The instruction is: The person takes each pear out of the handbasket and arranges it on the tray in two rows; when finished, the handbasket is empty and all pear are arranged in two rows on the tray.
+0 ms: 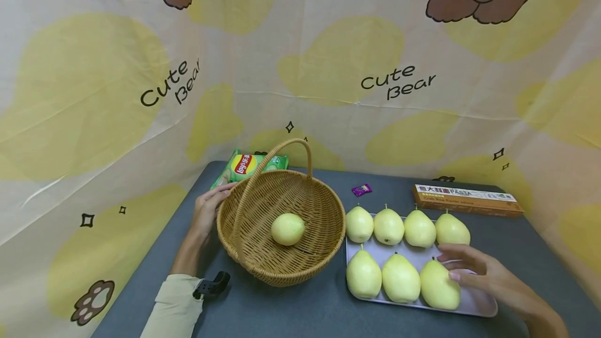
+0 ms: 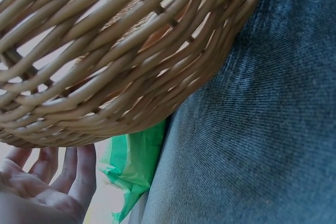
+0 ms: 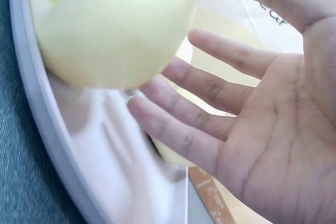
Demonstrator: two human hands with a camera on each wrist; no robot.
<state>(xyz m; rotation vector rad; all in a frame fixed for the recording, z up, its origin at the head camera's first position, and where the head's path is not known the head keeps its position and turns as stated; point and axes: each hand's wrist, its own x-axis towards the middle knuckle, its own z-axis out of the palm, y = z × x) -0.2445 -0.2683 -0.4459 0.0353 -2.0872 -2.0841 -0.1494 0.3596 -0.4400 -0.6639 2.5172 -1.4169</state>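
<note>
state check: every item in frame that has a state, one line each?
left hand: open, fingers on the basket rim
right hand: open, at the front-right pear
basket: upright, holds one pear
pear in basket: lying loose
tray: seven pears, front-right spot bare
front-right pear: on tray, not lifted
chips bag: lying flat
pasta box: lying flat

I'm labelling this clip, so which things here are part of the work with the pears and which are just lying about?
In use:
- wicker basket, steadied by the left hand, one pear inside
- tray with seven pears
- nearest pear, touched by the right hand

Lying about:
- chips bag
- purple candy
- pasta box
</note>
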